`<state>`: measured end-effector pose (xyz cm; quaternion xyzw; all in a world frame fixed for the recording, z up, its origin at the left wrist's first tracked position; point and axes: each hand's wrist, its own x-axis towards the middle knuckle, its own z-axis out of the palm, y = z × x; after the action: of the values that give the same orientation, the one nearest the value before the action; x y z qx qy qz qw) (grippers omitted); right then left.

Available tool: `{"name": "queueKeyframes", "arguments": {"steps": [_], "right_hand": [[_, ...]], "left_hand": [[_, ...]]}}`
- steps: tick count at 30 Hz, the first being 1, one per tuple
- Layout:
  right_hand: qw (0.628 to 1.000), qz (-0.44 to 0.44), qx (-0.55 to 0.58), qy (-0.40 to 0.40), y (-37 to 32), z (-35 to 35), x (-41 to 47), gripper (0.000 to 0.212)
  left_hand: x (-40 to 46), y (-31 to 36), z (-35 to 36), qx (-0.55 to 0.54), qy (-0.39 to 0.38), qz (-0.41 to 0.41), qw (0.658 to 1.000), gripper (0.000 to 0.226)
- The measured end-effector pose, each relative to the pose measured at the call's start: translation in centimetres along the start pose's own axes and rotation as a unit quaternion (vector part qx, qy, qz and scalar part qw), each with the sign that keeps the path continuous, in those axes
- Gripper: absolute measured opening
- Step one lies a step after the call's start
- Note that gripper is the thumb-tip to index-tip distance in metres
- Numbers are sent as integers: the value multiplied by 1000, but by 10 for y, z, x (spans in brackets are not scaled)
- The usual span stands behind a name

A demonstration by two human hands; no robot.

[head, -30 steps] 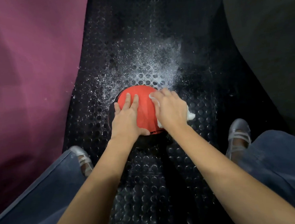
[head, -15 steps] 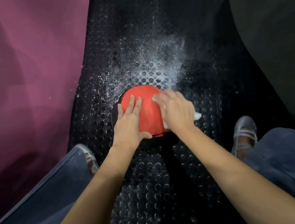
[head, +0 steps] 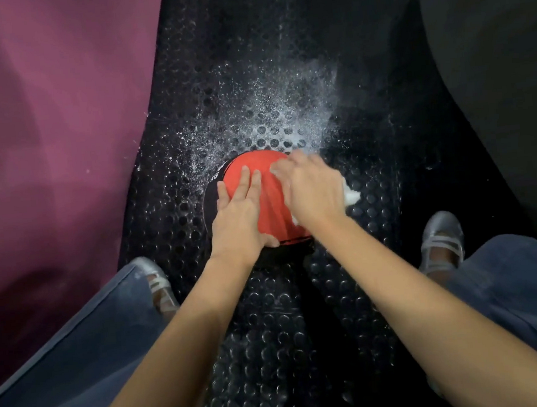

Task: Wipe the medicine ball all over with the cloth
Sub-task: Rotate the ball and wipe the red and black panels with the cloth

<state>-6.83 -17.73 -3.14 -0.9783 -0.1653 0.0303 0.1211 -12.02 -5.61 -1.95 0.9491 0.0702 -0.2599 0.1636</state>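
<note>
We steady the medicine ball [head: 268, 203] on the studded floor mat [head: 175, 178] with our flat left hand [head: 238, 220]; our blurred right hand [head: 312, 190] seemingly presses the cloth [head: 351, 195]—rotate to reach hidden sides.

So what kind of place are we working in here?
Probably a gym or workout room. The medicine ball sits on black studded rubber flooring, typical of a weights area, and a maroon padded mat or wall pad runs along the left. White powder or spray speckles the floor.
</note>
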Motion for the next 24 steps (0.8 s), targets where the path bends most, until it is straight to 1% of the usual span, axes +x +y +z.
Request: {"name": "queueKeyframes", "arguments": {"steps": [2,3,4,7,9,10,14,17,19,20,23,24], "right_hand": [[998,-66,-18,7,-7,-1,-16,18],[997,-80,-15,17,-5,-1,-16,20],[998,-67,-1,1,-1,-1,-9,24],[998,40,38,-21,9,0,12,29],[996,71,54,-23,7,3,12,29],[995,73,62,-19,4,2,10,29],[996,53,60,-27,-8,1,-2,30],[998,4,57,18,-15,3,-21,16],[998,-20,57,33,-8,10,-27,14],[998,-6,67,17,-3,12,-24,16],[987,114,106,-29,13,14,-4,25],[986,127,103,-33,13,14,-1,26]], "left_hand": [[-1,-3,-1,-7,-4,0,1000,124],[-2,-4,-1,-6,-3,0,1000,123],[-3,-4,-1,-2,-4,1,1000,123],[-4,-3,-2,6,-7,4,1000,122],[-4,-2,-6,17,-10,4,1000,122],[-4,-2,-8,27,-12,2,1000,122],[-3,4,-14,46,-11,-25,999,114],[-5,-1,-12,30,-13,-44,999,115],[-10,-8,-10,20,-10,-40,999,116],[-14,-11,-10,19,-13,-39,999,116],[-17,-14,-10,4,-13,-37,999,117],[-17,-13,-10,2,-12,-37,999,117]]}}
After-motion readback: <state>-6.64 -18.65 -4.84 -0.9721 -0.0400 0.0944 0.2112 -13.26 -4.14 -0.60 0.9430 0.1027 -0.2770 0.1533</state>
